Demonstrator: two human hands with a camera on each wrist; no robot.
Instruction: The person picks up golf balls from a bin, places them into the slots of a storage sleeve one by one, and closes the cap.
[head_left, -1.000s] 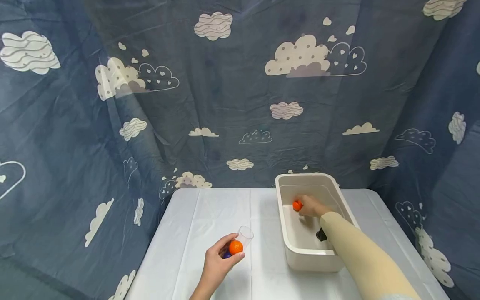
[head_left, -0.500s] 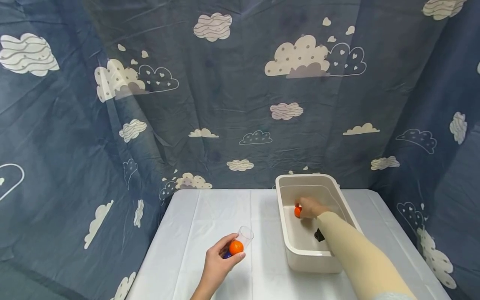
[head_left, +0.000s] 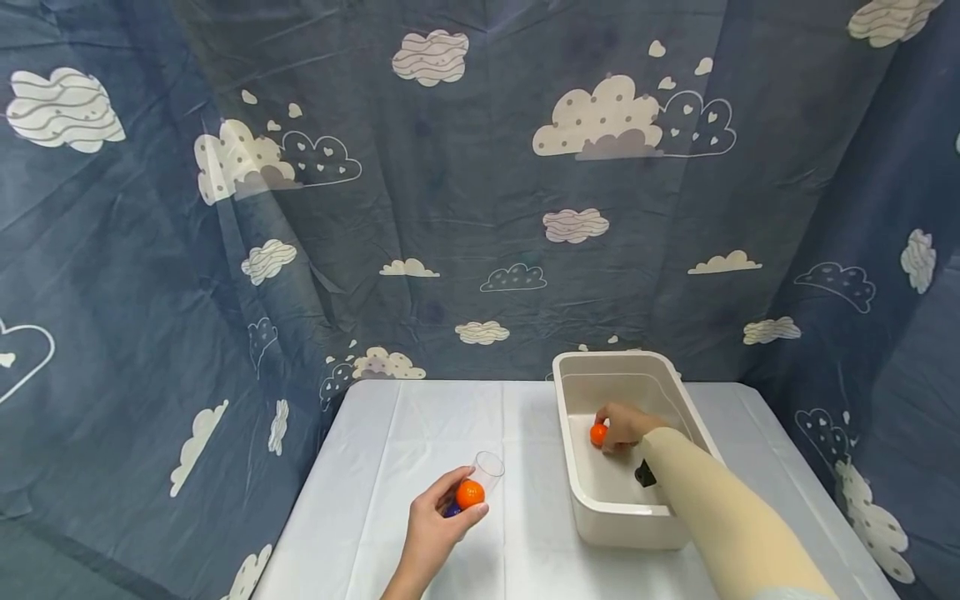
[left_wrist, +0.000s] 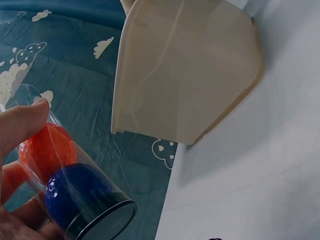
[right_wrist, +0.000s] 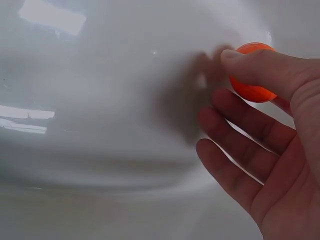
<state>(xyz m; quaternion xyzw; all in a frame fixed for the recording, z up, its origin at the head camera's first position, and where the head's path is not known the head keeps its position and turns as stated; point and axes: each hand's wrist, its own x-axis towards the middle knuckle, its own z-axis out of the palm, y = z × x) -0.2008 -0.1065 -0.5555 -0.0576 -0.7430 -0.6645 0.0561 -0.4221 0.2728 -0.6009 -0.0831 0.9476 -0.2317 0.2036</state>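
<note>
My left hand (head_left: 438, 517) grips a clear plastic cylinder (left_wrist: 102, 220), tilted above the white table. Inside it, a blue ball (left_wrist: 77, 192) lies at the closed base and an orange ball (left_wrist: 50, 150) sits against it, toward the rim. Down in a white tub (head_left: 630, 507), my right hand (head_left: 628, 425) pinches another orange ball (right_wrist: 255, 92) between thumb and index finger. The other fingers stay loosely bent below it in the right wrist view. The index finger is mostly hidden behind that ball.
The tub stands on the right half of the table (head_left: 420, 417), its walls rising around my right hand. A small black object (head_left: 644, 474) shows beside my right wrist. Dark blue cloth (head_left: 480, 183) with cloud prints hangs behind and along both sides.
My right hand and the orange ball at its fingertips have moved slightly toward me inside the tub. The left hand and its cylinder have stayed almost still.
</note>
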